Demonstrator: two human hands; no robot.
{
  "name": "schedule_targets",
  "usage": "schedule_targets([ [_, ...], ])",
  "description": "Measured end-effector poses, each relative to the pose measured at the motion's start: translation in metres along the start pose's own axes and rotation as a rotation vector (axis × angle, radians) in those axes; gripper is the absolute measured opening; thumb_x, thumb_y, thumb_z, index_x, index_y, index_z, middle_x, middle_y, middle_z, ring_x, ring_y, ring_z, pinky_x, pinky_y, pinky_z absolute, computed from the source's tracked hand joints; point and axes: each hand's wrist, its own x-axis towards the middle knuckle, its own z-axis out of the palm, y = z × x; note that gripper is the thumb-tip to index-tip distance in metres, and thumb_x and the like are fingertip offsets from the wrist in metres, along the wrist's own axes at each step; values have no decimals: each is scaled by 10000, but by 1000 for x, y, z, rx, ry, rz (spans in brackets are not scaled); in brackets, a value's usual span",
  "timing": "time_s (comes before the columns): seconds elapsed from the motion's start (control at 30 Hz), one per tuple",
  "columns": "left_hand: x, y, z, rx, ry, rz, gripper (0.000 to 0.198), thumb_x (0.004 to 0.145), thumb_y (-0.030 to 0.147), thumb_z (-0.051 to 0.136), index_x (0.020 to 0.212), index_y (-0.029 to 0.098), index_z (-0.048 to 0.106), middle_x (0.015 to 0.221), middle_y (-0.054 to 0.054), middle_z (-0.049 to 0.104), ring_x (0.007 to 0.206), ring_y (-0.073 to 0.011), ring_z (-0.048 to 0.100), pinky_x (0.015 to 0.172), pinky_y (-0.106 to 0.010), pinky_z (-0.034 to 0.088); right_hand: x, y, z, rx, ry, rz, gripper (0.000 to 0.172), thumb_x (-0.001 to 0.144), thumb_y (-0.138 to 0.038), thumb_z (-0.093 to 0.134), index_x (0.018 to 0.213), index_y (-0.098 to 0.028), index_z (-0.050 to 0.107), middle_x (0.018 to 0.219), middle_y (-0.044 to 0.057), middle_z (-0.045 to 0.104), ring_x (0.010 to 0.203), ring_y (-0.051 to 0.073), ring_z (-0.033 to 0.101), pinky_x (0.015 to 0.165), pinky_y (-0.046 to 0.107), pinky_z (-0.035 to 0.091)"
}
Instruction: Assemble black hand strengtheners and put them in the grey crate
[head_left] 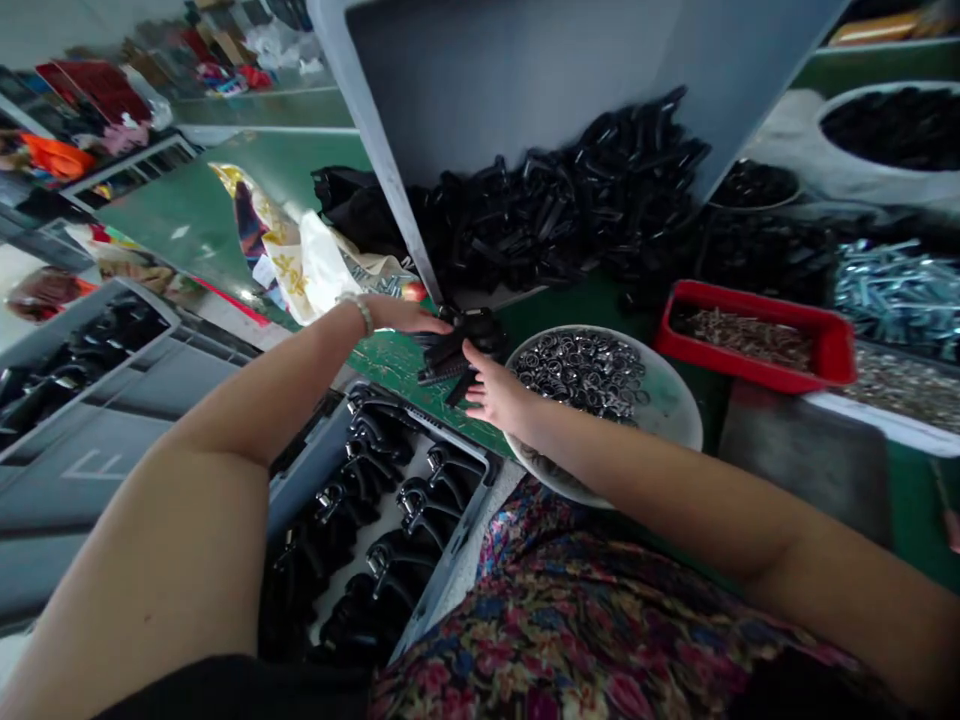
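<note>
A small bundle of black plastic parts is between my two hands, above the green bench edge. My left hand, with a beaded bracelet at the wrist, grips the bundle from the upper left; its fingertips are partly lost against the dark parts. From the lower right, my right hand holds the same bundle, thumb on top and fingers curled below. Beside my right hand, partly under the forearm, sits a white round basin of metal rings. The exact shape of the held parts is blurred.
A tilted grey crate spills black parts behind my hands. Below stands a grey bin with black clamp-like assemblies. To the right are a red tray of screws and a pile of silvery bolts.
</note>
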Motion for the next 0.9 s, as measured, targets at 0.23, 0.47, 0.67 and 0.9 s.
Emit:
schedule_targets([
  [0.23, 10, -13, 18, -554, -56, -332, 250, 681, 296, 759, 802, 85, 705, 718, -62, 674, 977, -242, 641, 797, -299, 496, 13, -11, 11, -124, 32, -31, 903, 714, -803, 458, 1418, -245, 359, 1470, 166, 380, 1326, 337, 396, 1015, 559, 391],
  [0.47, -20, -35, 39, -860, -288, -329, 309, 710, 404, 724, 826, 118, 722, 704, -124, 688, 806, -260, 673, 728, -351, 529, 8, -20, 10, -166, -27, -14, 802, 748, -730, 472, 1342, -193, 429, 1365, 172, 487, 1187, 304, 512, 981, 529, 422],
  [0.67, -92, -41, 77, -1072, -182, -284, 380, 729, 379, 734, 1008, 124, 694, 783, -129, 720, 739, -246, 688, 762, -375, 542, -18, 9, 7, -317, -138, -69, 486, 784, -554, 513, 1156, -249, 585, 1251, 78, 608, 1159, 274, 524, 1021, 515, 377],
  [0.9, -241, -83, 198, -1669, 296, -339, 514, 781, 416, 690, 1226, 177, 594, 997, -93, 735, 974, -275, 686, 932, -400, 520, -29, 78, 41, -859, -612, -292, 503, 728, -435, 654, 1174, -203, 637, 1140, 77, 677, 1095, 290, 584, 980, 438, 416],
])
